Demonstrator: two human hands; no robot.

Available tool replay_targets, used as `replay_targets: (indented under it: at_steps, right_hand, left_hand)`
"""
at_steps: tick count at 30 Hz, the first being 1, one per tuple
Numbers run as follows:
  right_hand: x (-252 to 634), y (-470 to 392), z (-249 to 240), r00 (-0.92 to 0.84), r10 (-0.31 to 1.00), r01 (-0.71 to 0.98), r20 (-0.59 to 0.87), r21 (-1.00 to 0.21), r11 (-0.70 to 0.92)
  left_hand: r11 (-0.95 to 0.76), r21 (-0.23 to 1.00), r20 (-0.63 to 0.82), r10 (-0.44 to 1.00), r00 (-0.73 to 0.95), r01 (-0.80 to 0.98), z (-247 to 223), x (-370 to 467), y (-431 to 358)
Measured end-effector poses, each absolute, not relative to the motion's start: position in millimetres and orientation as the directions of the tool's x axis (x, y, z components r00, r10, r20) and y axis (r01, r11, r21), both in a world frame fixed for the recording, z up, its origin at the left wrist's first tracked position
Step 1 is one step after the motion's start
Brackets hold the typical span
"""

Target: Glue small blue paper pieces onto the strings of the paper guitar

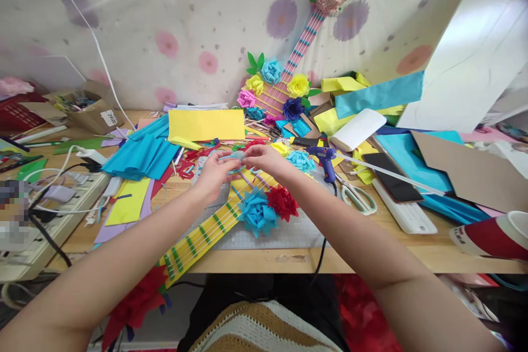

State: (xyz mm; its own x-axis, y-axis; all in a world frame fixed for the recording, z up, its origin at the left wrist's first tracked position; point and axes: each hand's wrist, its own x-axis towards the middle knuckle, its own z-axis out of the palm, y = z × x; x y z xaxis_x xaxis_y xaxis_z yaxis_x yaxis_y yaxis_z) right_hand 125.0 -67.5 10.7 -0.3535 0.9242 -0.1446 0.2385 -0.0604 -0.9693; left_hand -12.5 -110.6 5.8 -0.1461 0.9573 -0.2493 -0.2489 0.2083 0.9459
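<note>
We're leaning over a flat, green-banded yellow guitar
Our bent-fingered left hand and right hand are working over its body on the wooden table — grasp unclear. It's probably feeling light, fragile — neck safest to hold.

Left fingers and right fingers close together by yellow guitar; anything pinched too small to tell. Blue flower, red flower just this side of fingers. Glue gun, scissors right of fingers; blue paper left, yellow sheet beyond, on tabletop.
</note>
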Motion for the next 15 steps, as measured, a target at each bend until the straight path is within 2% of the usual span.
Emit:
replay_targets:
  at_steps: [5,11,13,15]
  right_hand:
    - [124,-68,12,-0.373,0.916,0.226,-0.15,-0.972,-0.067]
    - [123,-65,6,-0.296,0.938,0.115,-0.183,-0.981,-0.155]
    - [126,-63,6,-0.265,0.95,0.102,-0.165,-0.984,-0.143]
    - [132,-60,6,-0.23,0.961,0.136,-0.15,-0.983,-0.121]
  left_hand:
    - [0.202,0.95,-0.243,0.957,-0.157,-0.237,1,-11,-110]
    - [0.206,0.956,-0.247,0.949,-0.196,-0.207,-1,-8,-108]
    - [0.203,0.974,-0.22,0.953,-0.206,-0.102,0,-13,-106]
    - [0.123,0.983,-0.092,0.972,-0.216,0.135,0,-22,-104]
